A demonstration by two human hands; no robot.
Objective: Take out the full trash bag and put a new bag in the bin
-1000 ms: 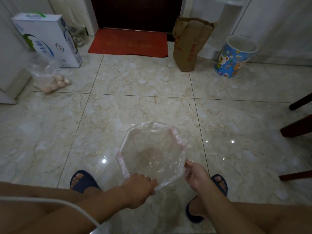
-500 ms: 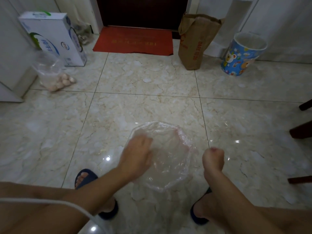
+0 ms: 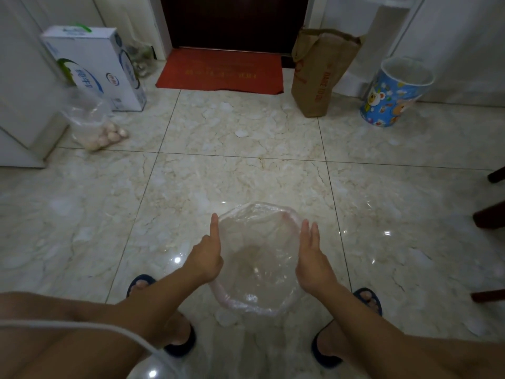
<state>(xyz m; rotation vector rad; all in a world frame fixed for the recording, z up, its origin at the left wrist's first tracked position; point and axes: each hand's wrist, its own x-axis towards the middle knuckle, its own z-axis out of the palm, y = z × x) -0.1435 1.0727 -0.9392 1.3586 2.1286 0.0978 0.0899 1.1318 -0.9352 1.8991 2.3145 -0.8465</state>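
A small bin [image 3: 232, 299] stands on the marble floor between my feet, lined with a clear plastic bag [image 3: 257, 258] whose edge is folded over the pinkish rim. My left hand [image 3: 207, 255] is at the bin's left side, thumb raised, fingers curled against the rim. My right hand [image 3: 314, 258] is at the right side, fingers straight and flat along the bag. Whether either hand actually grips the plastic cannot be made out. The bag inside looks empty.
A blue cartoon bin [image 3: 393, 94] with a liner and a brown paper bag [image 3: 319, 72] stand at the back right. A red doormat [image 3: 221, 71] lies before the dark door. A white carton [image 3: 95, 67] and a bag of eggs [image 3: 95, 127] sit back left. Chair legs [image 3: 492, 217] at right.
My left hand came out of the bag's middle to the bin's left side. My right hand opened from a fist and moved in against the right side of the rim.
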